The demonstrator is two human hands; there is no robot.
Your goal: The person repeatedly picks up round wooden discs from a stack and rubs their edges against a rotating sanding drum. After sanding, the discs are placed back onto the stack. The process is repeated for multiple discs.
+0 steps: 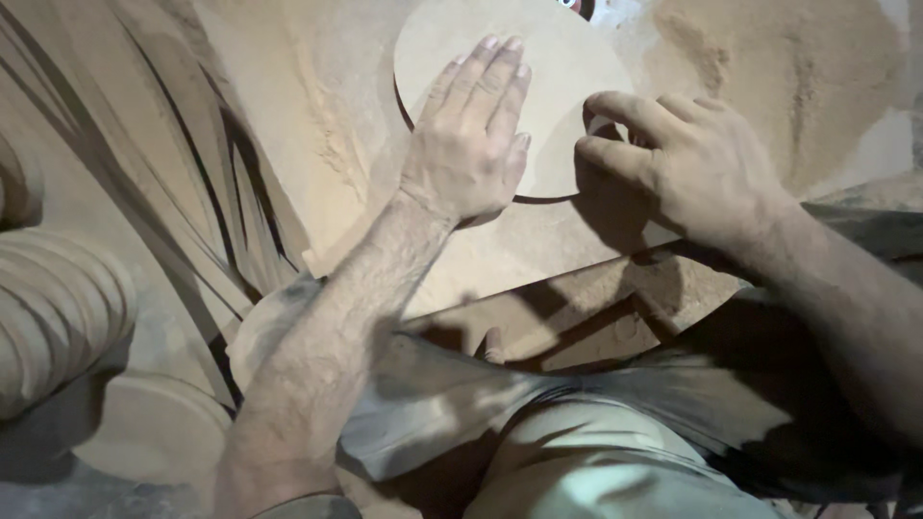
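Observation:
A round disc of tan fibreboard (558,67) lies in a cut-out of a larger dusty board (317,125). My left hand (471,135) lies flat on the disc, fingers straight and close together, palm near its lower left edge. My right hand (673,159) rests at the disc's right edge with fingers curled, thumb and forefinger pinching the rim. A dark curved saw cut (538,199) runs under the left hand.
Sawdust is heaped on the board at the upper right (779,67). Stacked board offcuts (125,192) lean at the left, with curved rounded pieces (58,308) below them. My dusty trousers (596,452) fill the bottom. A board edge (577,308) juts toward me.

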